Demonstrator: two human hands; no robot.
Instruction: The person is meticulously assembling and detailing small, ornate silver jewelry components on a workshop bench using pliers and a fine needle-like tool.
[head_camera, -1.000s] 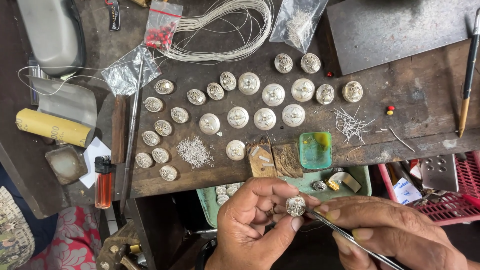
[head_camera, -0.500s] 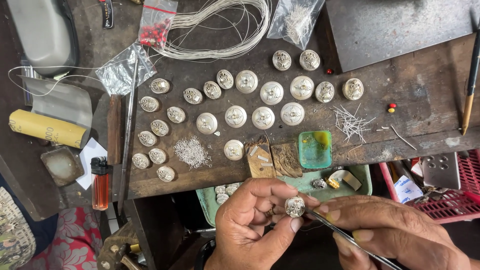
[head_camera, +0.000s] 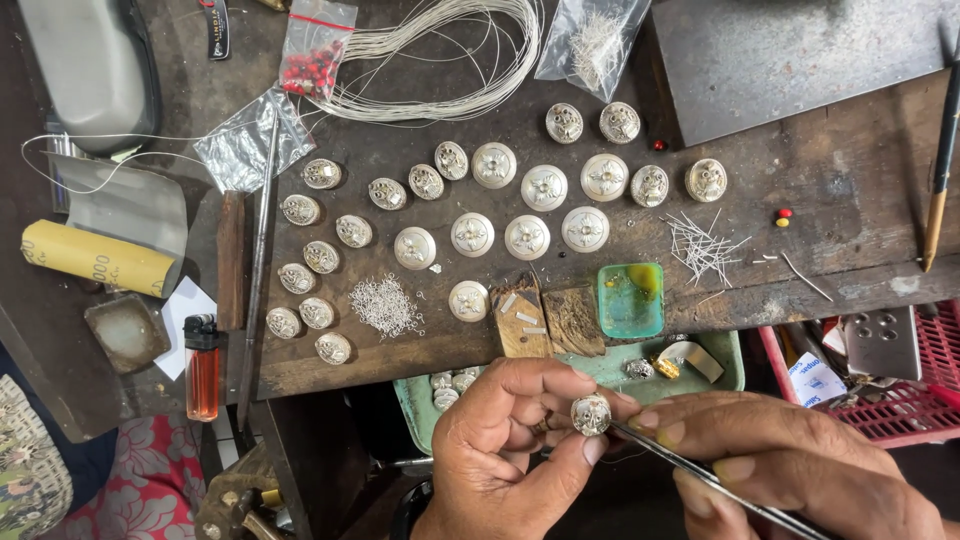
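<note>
Change since earlier frame: almost none; both hands and the silver button sit in the same place, and the bench layout matches, with only a slight shift of the camera.
Work piece: round embossed silver button (head_camera: 591, 414), face up, low in the view, in front of the bench edge.
Left hand (head_camera: 510, 450): closed on the button, thumb beneath and fingertips over its rim; firm pinch, nothing else held.
Right hand (head_camera: 790, 470): closed round thin metal tweezers (head_camera: 700, 475), fingers wrapped, no gap showing.
Key relation: the button lies at about 9 o'clock from the right hand; the tweezers' long axis runs from 4 o'clock up to 10 o'clock, tip touching the button's lower right rim. Left hand is nearer, already holding the piece.
Just behind: green tray (head_camera: 722, 352) at 12 o'clock of the hands, holding small parts; green dish (head_camera: 630, 300) on the bench edge above it.
Bench (head_camera: 820, 230): rows of finished silver buttons (head_camera: 528, 236) at 12 o'clock; pile of tiny rings (head_camera: 385, 305) at 10 o'clock; loose pins (head_camera: 700, 245) at 1 o'clock.
Outer edge: coil of wire (head_camera: 450, 50) far at 12 o'clock; orange lighter (head_camera: 202, 368) and yellow roll (head_camera: 95, 258) at 9 o'clock.
</note>
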